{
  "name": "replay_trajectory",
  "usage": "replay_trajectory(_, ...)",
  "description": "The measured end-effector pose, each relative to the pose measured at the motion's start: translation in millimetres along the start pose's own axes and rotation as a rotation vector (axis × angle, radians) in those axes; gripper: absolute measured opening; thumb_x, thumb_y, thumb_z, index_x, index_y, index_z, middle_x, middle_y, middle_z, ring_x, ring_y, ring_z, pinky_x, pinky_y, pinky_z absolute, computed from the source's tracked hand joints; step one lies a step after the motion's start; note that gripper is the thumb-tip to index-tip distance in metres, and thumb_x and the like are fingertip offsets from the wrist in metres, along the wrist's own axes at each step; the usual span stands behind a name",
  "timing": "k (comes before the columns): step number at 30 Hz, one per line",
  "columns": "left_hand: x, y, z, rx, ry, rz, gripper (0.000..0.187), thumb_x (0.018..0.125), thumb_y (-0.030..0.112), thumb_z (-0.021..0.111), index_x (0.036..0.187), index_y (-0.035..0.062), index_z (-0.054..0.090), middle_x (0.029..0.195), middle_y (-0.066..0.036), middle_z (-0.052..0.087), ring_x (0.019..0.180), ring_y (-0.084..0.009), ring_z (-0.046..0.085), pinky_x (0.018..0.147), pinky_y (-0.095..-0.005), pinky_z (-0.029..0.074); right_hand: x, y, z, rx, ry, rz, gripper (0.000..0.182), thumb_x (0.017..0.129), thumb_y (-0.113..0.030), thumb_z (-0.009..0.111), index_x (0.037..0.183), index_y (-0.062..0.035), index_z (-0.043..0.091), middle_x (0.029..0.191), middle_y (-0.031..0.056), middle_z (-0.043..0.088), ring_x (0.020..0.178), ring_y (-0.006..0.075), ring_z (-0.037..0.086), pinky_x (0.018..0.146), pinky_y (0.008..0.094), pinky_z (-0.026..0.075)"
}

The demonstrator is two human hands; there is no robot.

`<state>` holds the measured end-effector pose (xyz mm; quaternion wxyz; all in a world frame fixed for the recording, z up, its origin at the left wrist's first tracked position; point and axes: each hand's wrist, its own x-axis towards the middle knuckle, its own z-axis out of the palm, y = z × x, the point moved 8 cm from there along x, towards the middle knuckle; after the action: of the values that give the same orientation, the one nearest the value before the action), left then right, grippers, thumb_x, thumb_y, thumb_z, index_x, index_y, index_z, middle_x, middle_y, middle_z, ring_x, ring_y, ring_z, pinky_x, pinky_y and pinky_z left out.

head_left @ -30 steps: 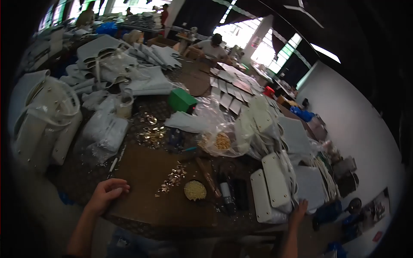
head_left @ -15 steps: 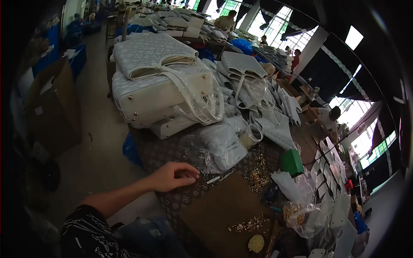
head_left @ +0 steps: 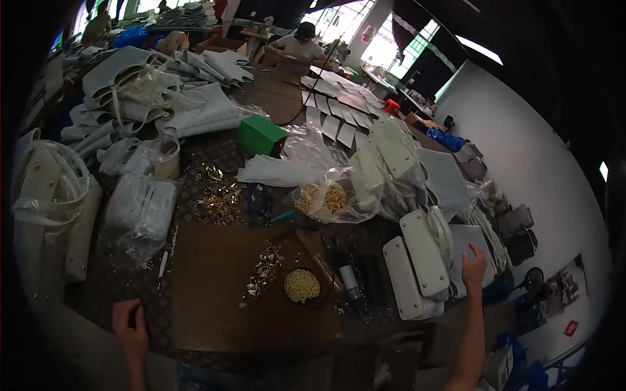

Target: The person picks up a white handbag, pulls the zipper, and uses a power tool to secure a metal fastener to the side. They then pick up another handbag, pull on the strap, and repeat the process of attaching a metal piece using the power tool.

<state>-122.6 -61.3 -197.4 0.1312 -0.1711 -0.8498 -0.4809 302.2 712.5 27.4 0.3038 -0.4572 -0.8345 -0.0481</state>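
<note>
At the table's near left edge is my left hand [head_left: 130, 326], fingers loosely curved with a gap before the thumb and nothing between them. A brown board [head_left: 208, 287] lies to its right, and a white pen-like stick [head_left: 163, 264] just above it. Far to the right, my right hand [head_left: 475, 266] is raised with thumb and fingers apart, holding nothing. It overlaps a pale grey panel [head_left: 462, 251] beside white handbags [head_left: 424, 257] with metal feet. Gold metal fittings [head_left: 264, 270] and a round dish of small gold pieces [head_left: 302, 286] sit on the board.
A wooden-handled hammer-like tool [head_left: 319, 259] and a dark cylindrical tool [head_left: 351, 283] lie right of the dish. Behind are a green box [head_left: 261, 135], a plastic bag of gold parts [head_left: 326, 199] and piled grey bags [head_left: 137, 91]. A person [head_left: 300, 49] sits at the far end.
The view has swung right, bringing the board toward the middle and my right hand into sight. My left hand now shows at the lower left, still holding nothing.
</note>
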Motion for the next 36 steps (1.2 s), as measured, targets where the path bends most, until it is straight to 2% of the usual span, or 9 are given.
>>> replay_trajectory(1,0.2,12.0,-0.1,0.082,0.028,0.094,0.011,0.096,-0.001,0.064,0.107,-0.0031,0.067,0.102,-0.018,0.066,0.096,-0.0348,0.064,0.086,-0.0414,0.05,1.3,-3.6,3.3,-0.001,0.007,0.012,0.043,0.092,-0.009,0.063,0.133,0.002,0.067,0.138,0.0229,0.065,0.13,0.0411,0.061,0.11,0.0496,0.047)
replay_trajectory(4,-1.2,9.1,0.4,0.114,0.027,0.104,0.009,0.097,-0.002,0.063,0.105,-0.003,0.067,0.101,-0.018,0.066,0.096,-0.0365,0.062,0.085,-0.0431,0.049,4.2,-18.1,15.2,0.016,0.021,-0.07,0.041,0.091,-0.01,0.065,0.13,0.0015,0.069,0.133,0.0226,0.068,0.126,0.041,0.063,0.11,0.048,0.048)
replay_trajectory(6,-1.8,6.3,0.7,0.116,0.03,0.128,0.01,0.097,-0.003,0.062,0.105,-0.003,0.067,0.101,-0.018,0.066,0.096,-0.0363,0.062,0.086,-0.0433,0.049,4.4,-25.0,18.2,0.036,0.074,-0.109,0.04,0.088,-0.01,0.068,0.126,0.0024,0.071,0.128,0.0224,0.072,0.121,0.0389,0.068,0.106,0.0455,0.051)
replay_trajectory(14,-5.5,-17.2,-0.3,0.126,0.055,0.141,0.011,0.097,-0.002,0.062,0.106,-0.0024,0.068,0.102,-0.018,0.067,0.097,-0.0367,0.063,0.09,-0.0439,0.049,-0.3,-17.3,27.5,0.141,0.079,-0.089,0.04,0.087,-0.01,0.069,0.126,0.002,0.072,0.126,0.023,0.073,0.118,0.0376,0.07,0.104,0.0437,0.053)
replay_trajectory(16,-5.0,-18.9,1.1,0.201,0.034,0.231,0.011,0.103,0.001,0.059,0.109,-0.0032,0.067,0.104,-0.015,0.065,0.095,-0.0295,0.063,0.085,-0.0387,0.051,-0.4,-11.0,27.3,0.157,0.078,-0.091,0.04,0.087,-0.009,0.07,0.126,0.0018,0.072,0.125,0.0229,0.074,0.117,0.037,0.071,0.103,0.0433,0.054)
replay_trajectory(19,-4.4,-20.2,1.4,0.201,0.05,0.282,0.012,0.105,0.002,0.059,0.111,-0.0032,0.067,0.105,-0.015,0.064,0.096,-0.0281,0.063,0.085,-0.0375,0.051,1.6,5.8,29.0,0.203,0.062,-0.059,0.041,0.087,-0.009,0.071,0.127,0.0014,0.071,0.123,0.0219,0.075,0.114,0.0354,0.073,0.1,0.0426,0.056)
replay_trajectory(28,-1.6,-18.1,3.1,0.155,0.028,0.217,0.015,0.106,0.004,0.058,0.117,-0.0023,0.067,0.108,-0.013,0.064,0.099,-0.0261,0.064,0.088,-0.0359,0.051,6.0,24.0,-6.4,0.304,0.011,0.017,0.041,0.093,-0.011,0.07,0.132,0.0005,0.069,0.125,0.0219,0.074,0.116,0.035,0.072,0.098,0.0425,0.057)
replay_trajectory(31,-0.1,-15.1,3.1,0.135,0.036,0.211,0.014,0.102,0.001,0.062,0.113,-0.003,0.068,0.106,-0.015,0.065,0.098,-0.0302,0.064,0.088,-0.038,0.051,-4.2,29.3,-20.2,0.367,0.027,0.016,0.041,0.093,-0.011,0.07,0.133,0.0006,0.069,0.125,0.0218,0.075,0.115,0.0335,0.073,0.098,0.0424,0.057)
replay_trajectory(36,0.6,-7.7,4.1,0.107,0.022,0.195,0.013,0.101,0.001,0.062,0.112,-0.0029,0.068,0.105,-0.015,0.066,0.097,-0.03,0.063,0.086,-0.0375,0.051,-34.5,47.4,-29.5,0.35,0.03,0.072,0.039,0.094,-0.011,0.069,0.131,0.0011,0.07,0.123,0.0215,0.075,0.113,0.0325,0.074,0.097,0.041,0.058)
